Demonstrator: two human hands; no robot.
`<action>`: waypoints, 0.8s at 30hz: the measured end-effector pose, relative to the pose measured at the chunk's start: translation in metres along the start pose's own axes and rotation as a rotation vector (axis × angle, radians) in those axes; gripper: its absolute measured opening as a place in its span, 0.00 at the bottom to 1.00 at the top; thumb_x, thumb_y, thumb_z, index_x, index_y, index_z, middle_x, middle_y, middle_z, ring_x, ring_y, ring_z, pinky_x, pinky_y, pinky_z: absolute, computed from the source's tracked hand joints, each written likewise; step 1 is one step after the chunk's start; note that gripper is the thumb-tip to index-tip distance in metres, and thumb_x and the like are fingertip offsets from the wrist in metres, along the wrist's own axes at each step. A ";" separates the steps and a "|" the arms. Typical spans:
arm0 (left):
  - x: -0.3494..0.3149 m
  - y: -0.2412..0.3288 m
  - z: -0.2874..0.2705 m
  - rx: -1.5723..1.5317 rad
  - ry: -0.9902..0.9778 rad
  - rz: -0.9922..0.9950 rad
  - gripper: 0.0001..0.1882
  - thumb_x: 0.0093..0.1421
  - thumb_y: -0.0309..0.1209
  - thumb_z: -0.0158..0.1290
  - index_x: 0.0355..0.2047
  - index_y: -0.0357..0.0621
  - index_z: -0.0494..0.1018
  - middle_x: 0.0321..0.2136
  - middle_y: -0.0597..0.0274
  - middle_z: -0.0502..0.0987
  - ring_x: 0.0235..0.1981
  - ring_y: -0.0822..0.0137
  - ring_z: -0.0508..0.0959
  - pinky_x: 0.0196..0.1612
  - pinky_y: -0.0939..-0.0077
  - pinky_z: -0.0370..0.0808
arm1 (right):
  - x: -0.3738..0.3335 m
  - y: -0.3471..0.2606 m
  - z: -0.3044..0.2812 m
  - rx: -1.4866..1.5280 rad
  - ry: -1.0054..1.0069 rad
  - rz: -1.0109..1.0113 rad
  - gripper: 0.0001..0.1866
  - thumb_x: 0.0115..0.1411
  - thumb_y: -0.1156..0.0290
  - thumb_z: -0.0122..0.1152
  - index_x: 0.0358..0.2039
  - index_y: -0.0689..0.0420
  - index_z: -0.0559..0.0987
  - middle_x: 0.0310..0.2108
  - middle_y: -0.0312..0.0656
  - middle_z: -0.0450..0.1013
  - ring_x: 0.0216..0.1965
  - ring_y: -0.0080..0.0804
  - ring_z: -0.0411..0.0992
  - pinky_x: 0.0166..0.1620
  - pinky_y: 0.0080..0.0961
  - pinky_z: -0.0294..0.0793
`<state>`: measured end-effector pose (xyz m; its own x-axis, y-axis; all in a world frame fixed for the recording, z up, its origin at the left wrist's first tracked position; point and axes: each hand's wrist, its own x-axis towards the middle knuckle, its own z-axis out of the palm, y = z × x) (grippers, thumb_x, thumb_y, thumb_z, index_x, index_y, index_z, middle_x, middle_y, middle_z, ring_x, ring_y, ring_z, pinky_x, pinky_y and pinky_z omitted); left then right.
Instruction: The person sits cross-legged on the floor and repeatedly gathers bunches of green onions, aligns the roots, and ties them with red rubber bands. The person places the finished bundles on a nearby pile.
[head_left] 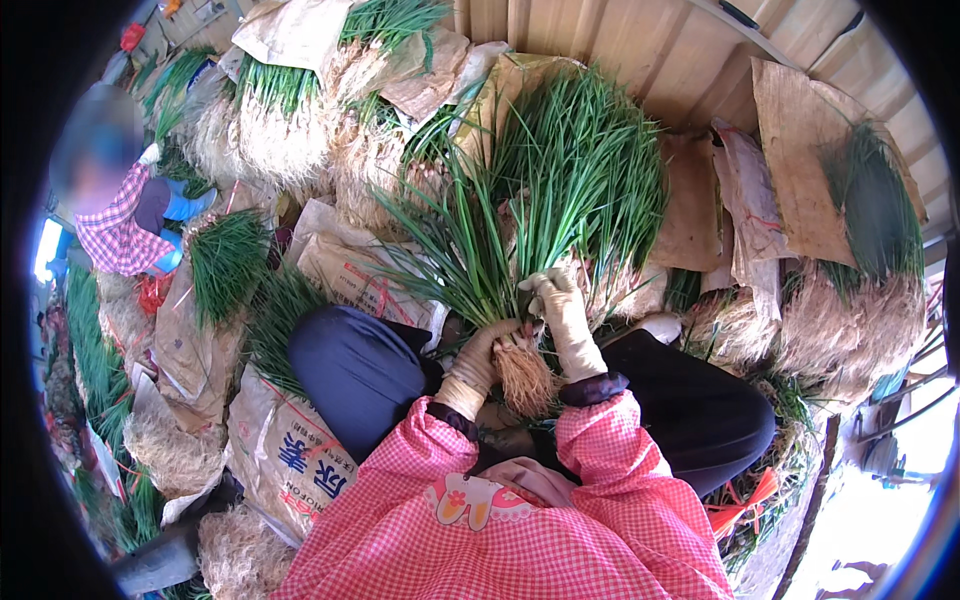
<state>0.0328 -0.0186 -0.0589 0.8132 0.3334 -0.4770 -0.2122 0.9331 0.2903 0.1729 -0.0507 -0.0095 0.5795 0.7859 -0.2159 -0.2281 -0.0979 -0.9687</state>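
I hold a thick bunch of green chives (540, 200) upright over my lap, its pale tangled roots (525, 378) pointing down toward me. My left hand (482, 355), in a beige glove, is wrapped around the bunch just above the roots. My right hand (562, 310), gloved the same way, grips the stalks a little higher on the right side. The green leaves fan out away from me. Pink checked sleeves cover both my forearms.
Several more rooted chive bundles (300, 120) lie piled on brown paper sacks (340, 265) all around. Another bundle (870, 260) lies at the right on cardboard. A person in a checked top (125, 230) sits at the far left. A wooden plank wall (620, 35) stands behind.
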 end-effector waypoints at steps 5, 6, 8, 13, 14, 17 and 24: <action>0.009 0.002 -0.024 0.003 -0.124 -0.021 0.11 0.51 0.31 0.54 0.31 0.35 0.73 0.23 0.64 0.74 0.20 0.75 0.72 0.30 0.85 0.70 | 0.003 -0.046 -0.045 0.315 0.176 -0.271 0.07 0.60 0.67 0.50 0.29 0.54 0.73 0.22 0.33 0.72 0.16 0.15 0.60 0.19 0.12 0.58; 0.011 0.002 -0.030 0.028 -0.185 -0.003 0.12 0.51 0.31 0.54 0.33 0.35 0.72 0.25 0.64 0.74 0.21 0.75 0.72 0.31 0.84 0.71 | 0.007 -0.059 -0.060 0.358 0.225 -0.272 0.09 0.60 0.67 0.50 0.26 0.55 0.74 0.22 0.31 0.71 0.16 0.14 0.60 0.19 0.12 0.59; 0.004 0.001 -0.004 0.037 -0.080 0.015 0.12 0.52 0.31 0.54 0.34 0.35 0.72 0.26 0.63 0.74 0.22 0.75 0.72 0.32 0.85 0.71 | 0.003 -0.066 -0.107 -0.235 -0.010 -0.189 0.08 0.57 0.69 0.50 0.26 0.56 0.75 0.23 0.34 0.72 0.19 0.19 0.65 0.21 0.18 0.65; 0.003 -0.003 -0.001 0.136 0.007 0.138 0.10 0.53 0.30 0.53 0.31 0.36 0.71 0.25 0.64 0.74 0.20 0.77 0.71 0.25 0.89 0.69 | 0.018 0.004 -0.104 -1.337 -0.214 -0.494 0.13 0.50 0.62 0.58 0.32 0.57 0.77 0.26 0.45 0.74 0.29 0.40 0.74 0.33 0.32 0.74; 0.006 -0.006 -0.007 0.077 0.024 0.090 0.10 0.53 0.30 0.52 0.32 0.36 0.71 0.25 0.64 0.73 0.19 0.78 0.70 0.23 0.89 0.67 | 0.013 -0.012 -0.079 -1.118 -0.220 -0.407 0.16 0.51 0.57 0.58 0.33 0.57 0.76 0.25 0.47 0.74 0.29 0.42 0.74 0.34 0.34 0.74; 0.000 -0.001 0.013 -0.078 0.133 -0.104 0.10 0.54 0.29 0.50 0.32 0.35 0.69 0.20 0.67 0.70 0.14 0.82 0.64 0.14 0.91 0.58 | 0.013 -0.036 -0.019 -0.807 -0.065 -0.057 0.22 0.51 0.50 0.59 0.33 0.59 0.75 0.25 0.49 0.74 0.30 0.46 0.74 0.36 0.36 0.73; 0.004 -0.011 -0.001 0.373 0.274 0.208 0.09 0.52 0.33 0.54 0.20 0.41 0.75 0.12 0.70 0.70 0.10 0.81 0.63 0.15 0.87 0.55 | 0.055 -0.015 0.002 -1.039 0.078 -0.239 0.21 0.50 0.55 0.58 0.35 0.61 0.74 0.26 0.54 0.73 0.31 0.51 0.73 0.37 0.36 0.72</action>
<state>0.0375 -0.0279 -0.0649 0.5914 0.5767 -0.5636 -0.1058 0.7484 0.6547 0.2067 -0.0047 -0.0071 0.5777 0.8159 0.0218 0.6553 -0.4477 -0.6084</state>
